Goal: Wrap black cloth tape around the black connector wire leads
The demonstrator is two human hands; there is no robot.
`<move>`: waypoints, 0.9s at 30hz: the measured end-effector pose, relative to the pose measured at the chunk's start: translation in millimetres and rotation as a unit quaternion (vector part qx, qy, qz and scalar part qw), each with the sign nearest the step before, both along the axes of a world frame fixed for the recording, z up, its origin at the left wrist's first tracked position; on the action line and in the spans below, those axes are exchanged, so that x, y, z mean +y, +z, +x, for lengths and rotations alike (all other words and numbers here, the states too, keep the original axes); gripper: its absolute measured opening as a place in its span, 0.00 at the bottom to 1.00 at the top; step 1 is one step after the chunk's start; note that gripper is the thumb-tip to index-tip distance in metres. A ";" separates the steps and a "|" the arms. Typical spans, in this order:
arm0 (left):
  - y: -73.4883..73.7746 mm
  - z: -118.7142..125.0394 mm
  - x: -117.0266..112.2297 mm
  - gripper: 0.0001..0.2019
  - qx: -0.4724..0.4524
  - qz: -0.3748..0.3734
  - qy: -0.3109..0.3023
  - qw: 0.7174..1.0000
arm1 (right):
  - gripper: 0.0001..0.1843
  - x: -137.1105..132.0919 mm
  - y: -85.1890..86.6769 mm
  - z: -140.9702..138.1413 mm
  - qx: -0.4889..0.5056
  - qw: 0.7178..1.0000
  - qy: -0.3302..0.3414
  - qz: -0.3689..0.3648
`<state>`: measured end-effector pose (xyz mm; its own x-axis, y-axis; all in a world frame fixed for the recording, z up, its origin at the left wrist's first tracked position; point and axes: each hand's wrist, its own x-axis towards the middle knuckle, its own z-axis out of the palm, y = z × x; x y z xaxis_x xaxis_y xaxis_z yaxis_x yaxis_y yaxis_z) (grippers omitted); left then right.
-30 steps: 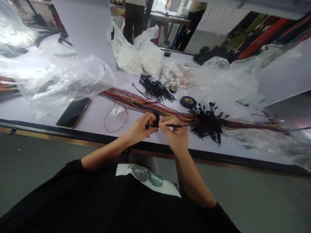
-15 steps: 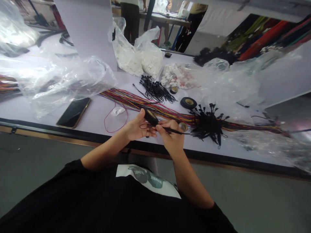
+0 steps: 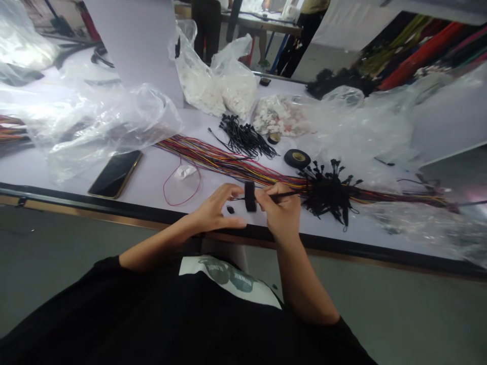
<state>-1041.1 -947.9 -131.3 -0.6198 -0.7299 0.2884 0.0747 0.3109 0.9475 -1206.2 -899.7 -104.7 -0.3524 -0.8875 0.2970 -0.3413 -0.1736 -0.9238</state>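
Note:
A roll of black tape [image 3: 250,196] is seen edge-on between my two hands, close to the table's front edge. My left hand [image 3: 216,210] is just left of the roll, its thumb and fingers apart and nothing gripped. A thin dark wire end shows between its fingertips and the roll. My right hand [image 3: 282,210] pinches a black cable [image 3: 287,194], with its fingertips at the roll's right side. Beyond that hand lies a pile of black cables with connectors [image 3: 329,192]. A small black piece [image 3: 230,209] rests below my left fingers.
A bundle of coloured wires [image 3: 213,159] runs across the table behind my hands. Another black tape roll [image 3: 297,158] and black connector leads [image 3: 247,137] lie farther back. A phone [image 3: 116,174] lies at left. Plastic bags of white parts [image 3: 238,94] stand behind.
My left hand has let go of the tape roll and opened, palm turned down. The roll has turned edge-on and shifted right. My right hand has moved slightly right, still pinching the cable.

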 end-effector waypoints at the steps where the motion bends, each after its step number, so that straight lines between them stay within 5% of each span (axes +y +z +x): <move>1: -2.0 -4.2 -0.8 0.21 0.002 0.034 0.031 0.999 | 0.16 1.8 2.8 2.1 0.010 1.000 0.003 -0.007; 5: -1.6 -17.9 -1.7 0.11 0.030 0.146 0.082 0.985 | 0.16 5.2 6.1 6.5 0.022 1.000 -0.006 -0.003; 11: 7.5 -19.4 1.0 0.14 0.089 0.289 -0.008 0.953 | 0.16 2.6 4.1 7.2 -0.010 0.999 0.015 0.028; 15: 8.7 -23.3 4.9 0.15 0.062 0.268 0.065 0.959 | 0.11 2.8 7.4 9.4 -0.029 0.995 0.077 0.061; 19: 9.8 -23.5 6.5 0.15 0.063 0.240 0.093 0.964 | 0.06 1.9 6.0 6.9 0.082 0.994 0.062 0.042; 23: 6.9 -15.9 -4.0 0.22 0.114 0.340 -0.013 0.933 | 0.05 1.6 6.5 3.6 0.127 0.991 0.033 0.010; 27: 2.0 -10.5 -20.1 0.28 0.131 0.433 -0.152 0.879 | 0.04 3.5 11.7 5.1 0.098 0.990 0.102 0.004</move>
<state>-1051.6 -968.1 -129.2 -0.8189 -0.5583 -0.1333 0.2796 -0.5908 0.7568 -1201.1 -896.2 -93.0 -0.1024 -0.9370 0.3339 -0.4724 -0.2496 -0.8453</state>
